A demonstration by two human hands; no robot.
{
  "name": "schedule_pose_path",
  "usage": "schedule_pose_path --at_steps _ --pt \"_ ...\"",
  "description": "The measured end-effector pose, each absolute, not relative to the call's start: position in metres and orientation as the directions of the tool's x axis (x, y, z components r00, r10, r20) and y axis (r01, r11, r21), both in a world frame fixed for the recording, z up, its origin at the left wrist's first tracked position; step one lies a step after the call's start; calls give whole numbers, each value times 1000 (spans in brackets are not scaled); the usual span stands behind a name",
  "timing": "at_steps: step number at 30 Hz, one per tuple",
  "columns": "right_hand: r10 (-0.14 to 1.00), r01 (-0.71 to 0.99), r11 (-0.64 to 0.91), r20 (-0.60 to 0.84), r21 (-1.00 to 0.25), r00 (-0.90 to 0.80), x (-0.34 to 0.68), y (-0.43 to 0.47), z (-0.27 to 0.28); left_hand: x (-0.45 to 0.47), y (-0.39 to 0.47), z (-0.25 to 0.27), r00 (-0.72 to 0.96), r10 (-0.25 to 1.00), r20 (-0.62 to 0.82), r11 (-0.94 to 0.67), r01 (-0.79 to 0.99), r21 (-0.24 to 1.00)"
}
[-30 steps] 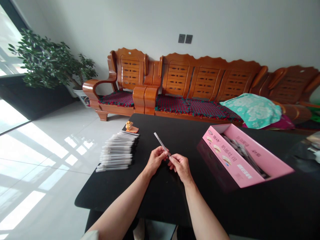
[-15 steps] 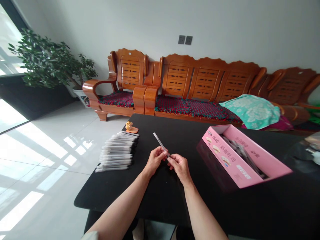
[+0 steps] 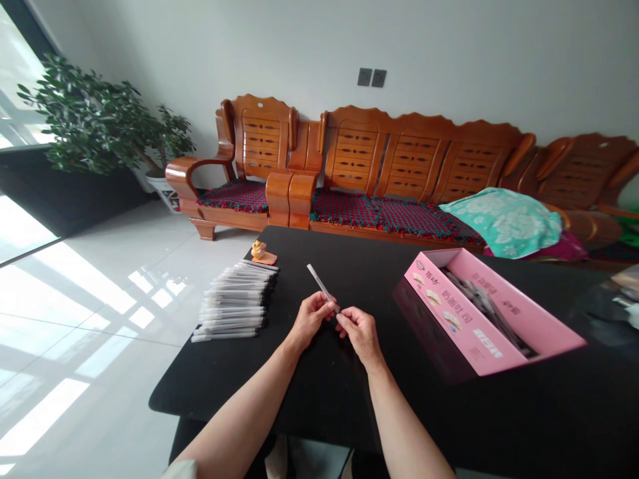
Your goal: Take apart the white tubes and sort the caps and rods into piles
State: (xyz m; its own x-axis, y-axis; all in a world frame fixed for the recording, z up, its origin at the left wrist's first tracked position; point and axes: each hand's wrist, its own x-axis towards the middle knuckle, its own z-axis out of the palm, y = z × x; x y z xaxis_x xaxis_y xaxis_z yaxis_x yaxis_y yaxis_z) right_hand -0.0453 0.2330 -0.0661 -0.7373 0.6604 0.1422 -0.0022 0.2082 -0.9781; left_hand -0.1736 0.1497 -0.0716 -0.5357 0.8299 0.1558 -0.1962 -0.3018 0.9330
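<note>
Pen [image 3: 318, 281] is up in front, held by both hands over the black table [image 3: 329, 389]. It is thin and whitish, and it leans, with its far end pointing away and to the left, past the left hand. The left hand [image 3: 309, 318] pinches it around the middle with thumb and fingers. The right hand [image 3: 360, 330] is just beside the left one and has its thumb and fingers closed on the near end (that end is mostly hidden by the fingers).

To the left of the left hand lies a long row of pens [image 3: 232, 299], side by side, with whitish bodies and dark ends. They are near the table's edge. Just past the far end of that row sits a little yellow toy [image 3: 258, 250] on a flat orange piece [image 3: 270, 259].

To the right of the right hand, well apart from it, is a pink box [image 3: 466, 332] with an open top. Long gray and dark things [image 3: 482, 303] lie inside, too blurry to tell one by one.

Far ahead of both hands is a brown wooden bench [image 3: 414, 166] with red and green mats [image 3: 344, 209]. A green cloth [image 3: 509, 223] with pale flowers lies on it, ahead and to the right.
</note>
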Motion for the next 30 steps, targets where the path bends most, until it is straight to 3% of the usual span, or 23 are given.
schedule_pose_path --at_steps 30 --pt "641 48 287 155 -957 -751 -45 233 -65 -175 149 -72 -538 831 142 -282 -186 941"
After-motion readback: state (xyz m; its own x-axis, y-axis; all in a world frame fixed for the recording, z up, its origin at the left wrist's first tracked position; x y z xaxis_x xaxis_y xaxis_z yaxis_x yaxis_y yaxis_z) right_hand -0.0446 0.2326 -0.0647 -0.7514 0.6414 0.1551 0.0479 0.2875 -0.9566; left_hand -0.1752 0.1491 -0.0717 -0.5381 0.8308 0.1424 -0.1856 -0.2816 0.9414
